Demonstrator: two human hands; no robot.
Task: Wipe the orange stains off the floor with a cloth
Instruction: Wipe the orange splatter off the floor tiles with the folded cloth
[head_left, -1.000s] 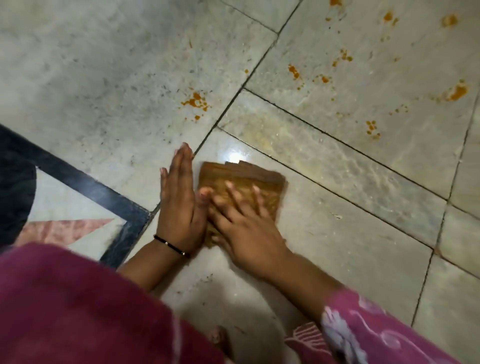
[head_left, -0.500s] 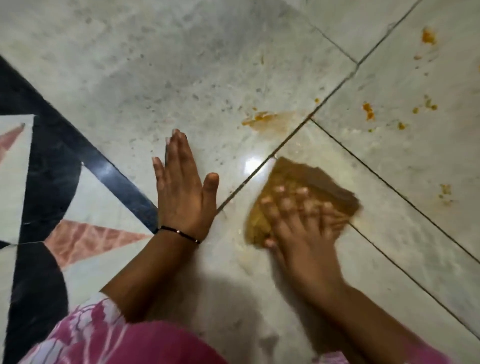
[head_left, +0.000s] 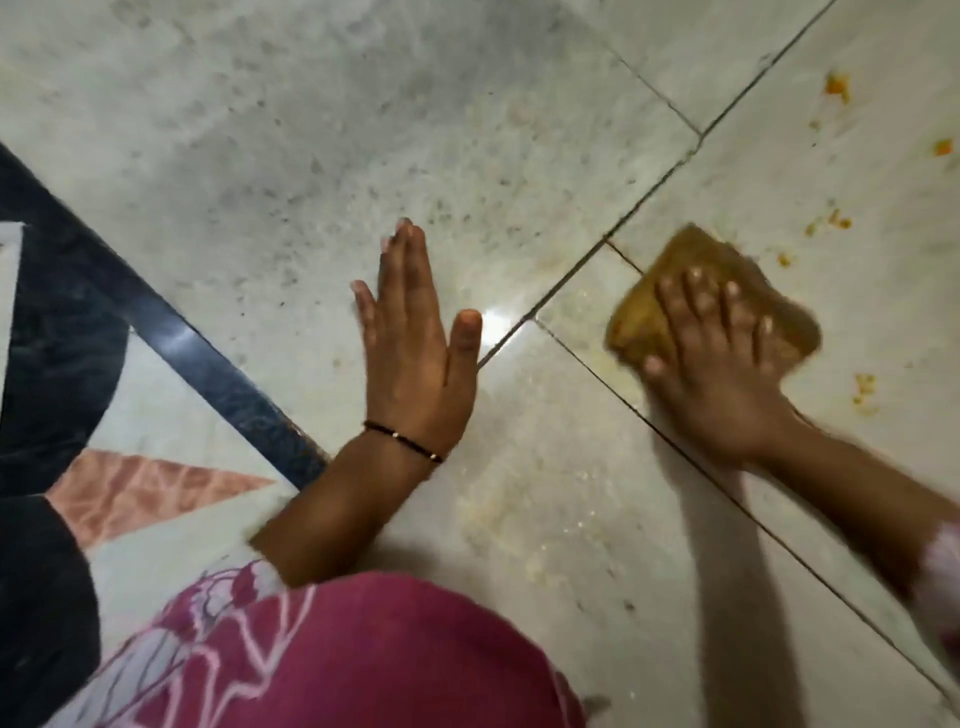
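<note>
Far left: dark inlay band (head_left: 208, 358) runs diagonally across the floor (head_left: 322, 135), with a pink triangular inlay (head_left: 140, 493) beside it. Magenta patterned garment (head_left: 363, 654) fills the bottom edge.

Left hand (head_left: 415, 364): flat on the pale marble, palm down, fingers straight and together, thumb set apart to the right. Holds nothing. Thin black bracelet (head_left: 402, 440) at the wrist. A bright light reflection sits just beside the thumb.

Centre: dark grout lines cross between the two hands. Faint yellowish smear and crumbs on the tile below the left wrist.

Right hand (head_left: 722, 374): spread over the cloth (head_left: 644, 317), fingers extended and pressing it down onto the floor; thumb at the cloth's near edge. Hand and forearm are motion-blurred. Cloth is brown-orange, folded, lying flat on the tile just right of the grout junction, well apart from the left hand.

Right: orange stains (head_left: 837, 85) scattered on the tile beyond the cloth, near the upper right edge; smaller specks near the cloth's far corner and a patch just right of the right wrist.
</note>
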